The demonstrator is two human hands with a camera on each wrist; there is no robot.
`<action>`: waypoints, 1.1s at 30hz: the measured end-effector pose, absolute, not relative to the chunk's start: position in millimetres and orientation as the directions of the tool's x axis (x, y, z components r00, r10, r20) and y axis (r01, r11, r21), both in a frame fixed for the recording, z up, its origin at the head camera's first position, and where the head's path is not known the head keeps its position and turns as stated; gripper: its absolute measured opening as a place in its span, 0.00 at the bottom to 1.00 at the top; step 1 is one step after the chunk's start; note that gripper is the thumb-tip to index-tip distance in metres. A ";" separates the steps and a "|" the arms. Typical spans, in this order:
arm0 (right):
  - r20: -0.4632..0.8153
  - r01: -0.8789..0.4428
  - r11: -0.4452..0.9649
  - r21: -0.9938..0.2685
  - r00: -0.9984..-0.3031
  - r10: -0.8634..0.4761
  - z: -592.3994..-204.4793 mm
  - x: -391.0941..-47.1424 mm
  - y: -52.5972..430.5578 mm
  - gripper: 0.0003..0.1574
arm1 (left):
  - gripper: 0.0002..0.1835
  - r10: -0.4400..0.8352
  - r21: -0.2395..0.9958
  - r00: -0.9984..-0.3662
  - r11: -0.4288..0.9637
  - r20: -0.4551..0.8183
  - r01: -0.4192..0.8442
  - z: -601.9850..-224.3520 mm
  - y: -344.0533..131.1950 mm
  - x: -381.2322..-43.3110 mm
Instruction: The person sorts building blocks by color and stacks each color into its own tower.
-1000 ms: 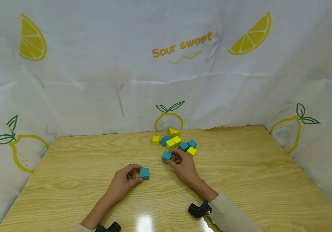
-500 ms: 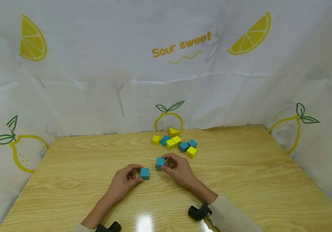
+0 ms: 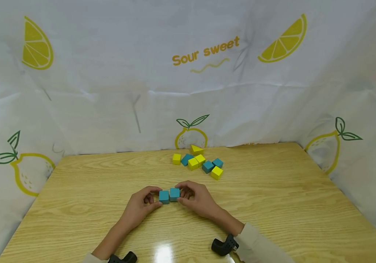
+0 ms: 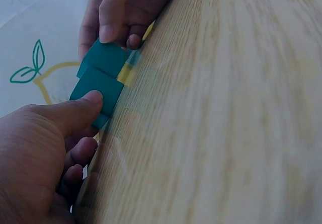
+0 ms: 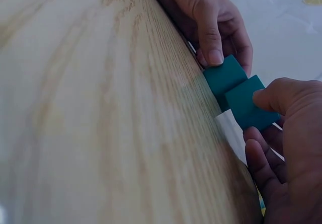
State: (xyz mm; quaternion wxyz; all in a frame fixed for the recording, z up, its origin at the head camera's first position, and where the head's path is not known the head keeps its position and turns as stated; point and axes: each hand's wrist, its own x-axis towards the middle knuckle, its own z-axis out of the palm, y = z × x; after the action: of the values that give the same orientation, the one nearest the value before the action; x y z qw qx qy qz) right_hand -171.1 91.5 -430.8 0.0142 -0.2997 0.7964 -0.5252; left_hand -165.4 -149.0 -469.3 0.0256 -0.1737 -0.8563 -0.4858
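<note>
Near the middle of the wooden table, my left hand (image 3: 138, 204) pinches a blue cube (image 3: 163, 197) between thumb and fingers. Just to its right, a second blue cube (image 3: 174, 194) is pinched by my right hand (image 3: 198, 199). The cubes stand side by side, with a very narrow gap or contact between them; I cannot tell which. In the right wrist view, the right hand's cube (image 5: 250, 104) sits slightly offset from the left hand's cube (image 5: 225, 79). The left wrist view shows both thumbs pressed on the near faces of the cubes.
Behind the hands lies a loose group of blocks: several yellow cubes (image 3: 216, 172), blue cubes (image 3: 208, 166), a blue block (image 3: 186, 159) and a yellow triangular block (image 3: 196, 149). A white lemon-print cloth (image 3: 125, 109) hangs along the back and sides of the table (image 3: 273, 190).
My right hand has carried its blue cube from beside the block group toward me and leftward, up to the left hand's cube. The left hand has stayed nearly still.
</note>
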 end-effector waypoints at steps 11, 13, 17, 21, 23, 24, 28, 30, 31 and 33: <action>0.272 -0.469 0.293 -0.833 -0.809 -0.521 -429.2 -171.2 91.1 0.20 | 0.21 0.264 0.821 -0.941 0.474 0.213 0.319 -468.9 -149.1 -165.5; 0.266 -0.465 0.293 -0.835 -0.808 -0.526 -428.9 -171.2 91.1 0.20 | 0.20 0.267 0.823 -0.940 0.470 0.212 0.319 -469.0 -149.2 -165.4; 0.254 -0.459 0.294 -0.838 -0.806 -0.534 -428.1 -170.7 91.5 0.20 | 0.20 0.270 0.826 -0.940 0.466 0.209 0.317 -469.4 -149.4 -165.3; 0.245 -0.456 0.300 -0.838 -0.806 -0.539 -428.2 -170.4 91.9 0.20 | 0.20 0.273 0.826 -0.940 0.468 0.204 0.315 -470.3 -149.3 -165.6; 0.243 -0.456 0.304 -0.837 -0.806 -0.540 -428.5 -170.4 91.9 0.20 | 0.20 0.275 0.824 -0.940 0.470 0.205 0.317 -470.9 -149.2 -165.8; 0.242 -0.456 0.306 -0.836 -0.806 -0.540 -428.7 -170.5 91.9 0.20 | 0.21 0.274 0.824 -0.940 0.470 0.205 0.317 -471.0 -149.2 -165.9; 0.238 -0.453 0.311 -0.836 -0.809 -0.538 -429.1 -170.7 92.2 0.20 | 0.21 0.273 0.823 -0.939 0.470 0.207 0.318 -471.0 -149.1 -165.9; 0.236 -0.451 0.310 -0.837 -0.809 -0.538 -429.0 -170.7 92.5 0.20 | 0.21 0.273 0.824 -0.940 0.470 0.206 0.316 -470.8 -149.1 -165.8; 0.236 -0.450 0.309 -0.838 -0.809 -0.539 -428.9 -170.7 92.6 0.20 | 0.21 0.273 0.824 -0.940 0.470 0.205 0.317 -470.8 -149.1 -165.8; 0.236 -0.450 0.306 -0.839 -0.807 -0.541 -428.8 -170.8 92.6 0.20 | 0.21 0.273 0.825 -0.940 0.470 0.203 0.315 -470.5 -149.0 -165.8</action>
State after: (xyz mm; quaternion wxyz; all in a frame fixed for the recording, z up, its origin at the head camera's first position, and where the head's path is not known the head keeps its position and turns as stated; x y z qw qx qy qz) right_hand -170.8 92.6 -428.8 0.0452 -0.3074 0.8067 -0.5027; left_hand -165.8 -149.0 -470.5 0.0215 -0.1715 -0.8570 -0.4854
